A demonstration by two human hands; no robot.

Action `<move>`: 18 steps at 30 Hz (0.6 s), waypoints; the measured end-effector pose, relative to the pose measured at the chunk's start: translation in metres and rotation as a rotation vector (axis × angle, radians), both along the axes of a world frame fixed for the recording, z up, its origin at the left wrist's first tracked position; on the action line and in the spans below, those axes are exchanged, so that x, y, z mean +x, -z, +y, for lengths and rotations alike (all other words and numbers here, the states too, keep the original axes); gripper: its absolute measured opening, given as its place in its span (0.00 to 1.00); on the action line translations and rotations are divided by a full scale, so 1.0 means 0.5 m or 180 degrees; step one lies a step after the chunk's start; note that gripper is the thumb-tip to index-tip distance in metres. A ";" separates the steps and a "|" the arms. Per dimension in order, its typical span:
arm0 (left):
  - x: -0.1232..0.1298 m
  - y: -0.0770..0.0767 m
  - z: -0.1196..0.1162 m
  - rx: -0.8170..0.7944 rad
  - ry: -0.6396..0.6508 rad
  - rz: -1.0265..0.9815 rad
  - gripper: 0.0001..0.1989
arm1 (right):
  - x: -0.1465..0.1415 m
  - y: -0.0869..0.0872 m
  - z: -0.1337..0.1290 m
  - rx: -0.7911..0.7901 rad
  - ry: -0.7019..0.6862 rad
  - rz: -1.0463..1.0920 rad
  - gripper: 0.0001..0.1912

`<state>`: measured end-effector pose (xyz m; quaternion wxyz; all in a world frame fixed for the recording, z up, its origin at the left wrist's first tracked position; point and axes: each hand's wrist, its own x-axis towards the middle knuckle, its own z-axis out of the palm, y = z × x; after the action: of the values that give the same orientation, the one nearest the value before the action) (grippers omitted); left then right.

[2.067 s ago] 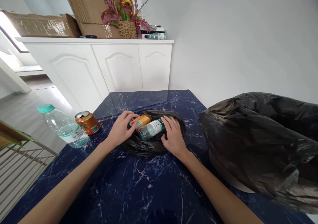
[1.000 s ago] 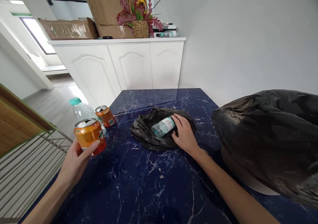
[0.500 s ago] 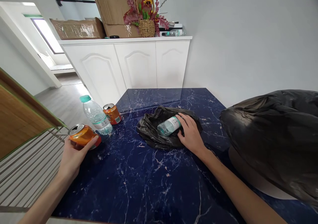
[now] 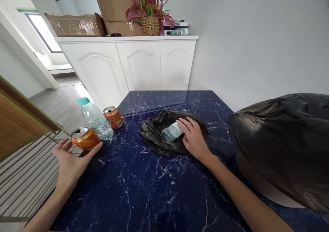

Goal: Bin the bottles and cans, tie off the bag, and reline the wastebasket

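Note:
My left hand point(image 4: 70, 163) is open beside an orange soda can point(image 4: 86, 139) at the table's left edge. Its thumb and fingers are spread around the can's near side, with the thumb tip close to the can's base. Behind that can stand an upright clear water bottle point(image 4: 97, 120) with a teal cap and a second orange can point(image 4: 113, 117) with an opened top. My right hand point(image 4: 194, 137) is closed over the capped end of another water bottle point(image 4: 171, 132), which lies on its side on a crumpled black plastic bag point(image 4: 156, 146). The fingers hide part of its label.
The dark blue marbled table point(image 4: 144, 187) fills the middle. At right, a large black bag point(image 4: 280, 139) covers a pale rounded container point(image 4: 262, 184). A wire rack point(image 4: 31, 177) is at left. A white cabinet point(image 4: 144, 64) behind carries cardboard boxes point(image 4: 74, 24) and a flower basket point(image 4: 150, 26).
My left hand's fingers have spread and let go of the front orange can, which stays at the table's edge. The right hand remains on the lying bottle. The view has shifted slightly.

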<state>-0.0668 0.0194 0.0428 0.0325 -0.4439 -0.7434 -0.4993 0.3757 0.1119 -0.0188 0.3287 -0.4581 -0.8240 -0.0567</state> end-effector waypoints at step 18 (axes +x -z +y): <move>0.278 -0.068 -0.055 0.0439 0.2065 0.0955 0.15 | -0.003 -0.009 0.001 0.0161 0.0101 0.0271 0.29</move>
<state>0.0721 -0.0079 0.0769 0.0110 -0.7218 -0.5154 -0.4618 0.3744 0.1124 -0.0143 0.3740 -0.4646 -0.8002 -0.0632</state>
